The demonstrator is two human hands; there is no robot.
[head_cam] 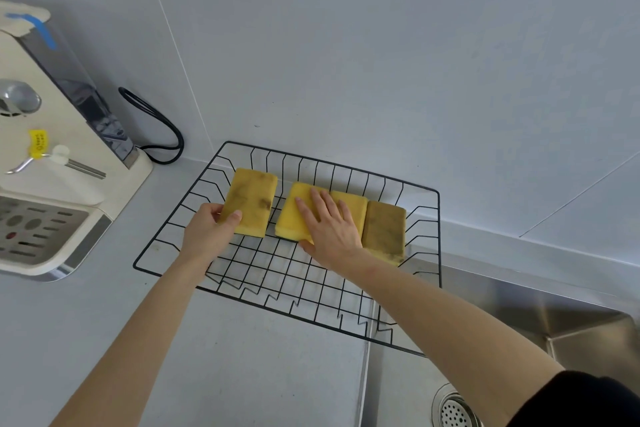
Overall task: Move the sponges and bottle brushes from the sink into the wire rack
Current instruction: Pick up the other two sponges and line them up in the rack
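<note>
Sponges in rack [424,218]: stained one [252,206] at left, pinched at its near corner by left hand [207,232]; right hand [332,225] flat, fingers spread, on middle sponge [294,218]; brown-topped sponge [385,230] just right. Sink [519,322] beside.

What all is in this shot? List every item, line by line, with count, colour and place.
wire rack: 1, black, on the counter beside the sink
sponges: 4, yellow, some stained, in a row inside the rack
water dispenser: 1, cream, far left
cable: 1, black, behind the dispenser
sink: 1, steel, right
drain: 1, steel, sink floor
left hand: gripping the leftmost sponge
right hand: flat on the middle sponges
</note>
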